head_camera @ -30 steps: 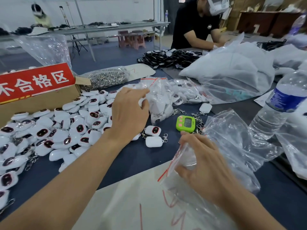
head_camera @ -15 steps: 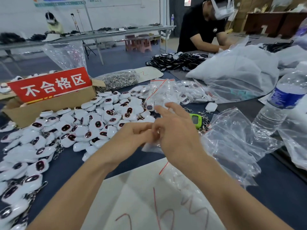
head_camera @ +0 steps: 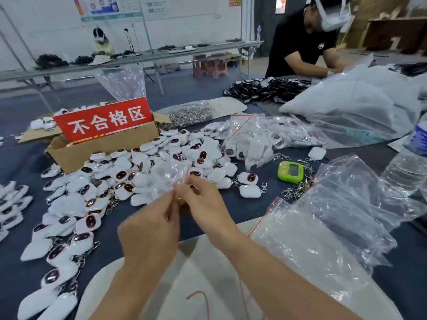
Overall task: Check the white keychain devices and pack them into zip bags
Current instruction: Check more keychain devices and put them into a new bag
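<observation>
We hold a small zip bag above the bench. Our left grip and right grip both pinch its blurred top. The white keychain devices lie heaped on the bench behind it, beside a cardboard box.

1 head view | faces forward-down | close over table

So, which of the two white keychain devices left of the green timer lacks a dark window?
The nearer device, plain white; the farther device shows one.
</observation>
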`<action>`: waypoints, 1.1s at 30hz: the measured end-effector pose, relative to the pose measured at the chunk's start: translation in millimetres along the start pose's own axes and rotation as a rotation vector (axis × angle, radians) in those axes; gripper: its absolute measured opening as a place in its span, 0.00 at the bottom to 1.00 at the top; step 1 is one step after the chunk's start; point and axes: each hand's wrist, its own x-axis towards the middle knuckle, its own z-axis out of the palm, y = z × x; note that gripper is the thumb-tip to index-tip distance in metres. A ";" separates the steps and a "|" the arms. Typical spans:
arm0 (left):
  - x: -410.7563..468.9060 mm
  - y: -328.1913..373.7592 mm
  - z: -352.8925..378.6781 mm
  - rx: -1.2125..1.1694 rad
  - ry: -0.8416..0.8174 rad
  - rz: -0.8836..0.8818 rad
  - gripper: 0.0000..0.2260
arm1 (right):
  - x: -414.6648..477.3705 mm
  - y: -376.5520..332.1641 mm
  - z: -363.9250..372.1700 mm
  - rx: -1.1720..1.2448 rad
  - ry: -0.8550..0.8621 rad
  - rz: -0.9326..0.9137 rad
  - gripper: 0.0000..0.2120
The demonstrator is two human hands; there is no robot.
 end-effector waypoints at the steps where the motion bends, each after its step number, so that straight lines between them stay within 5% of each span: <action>1: -8.7 1.9 3.8 -0.006 -0.082 -0.019 0.07 | 4.0 9.0 -0.2 -0.118 0.008 0.022 0.10; 4: -18.6 -0.6 11.1 -0.015 -0.205 -0.061 0.05 | 9.0 31.6 -4.1 -0.303 -0.004 0.023 0.11; 15: -9.4 -15.2 13.0 -0.367 -0.296 -0.375 0.03 | 9.7 35.1 -10.9 -0.169 -0.181 0.060 0.14; 24: -4.6 -14.7 14.8 -0.230 -0.336 -0.356 0.10 | 16.0 37.4 -10.7 -0.209 -0.183 0.018 0.20; 29: -2.9 -17.8 18.1 -0.382 -0.334 -0.417 0.03 | 14.2 35.2 -7.4 -0.396 -0.098 -0.061 0.23; 33: -1.4 -21.4 17.1 -0.538 -0.216 -0.524 0.08 | 15.1 33.4 -10.4 -0.255 -0.021 0.019 0.20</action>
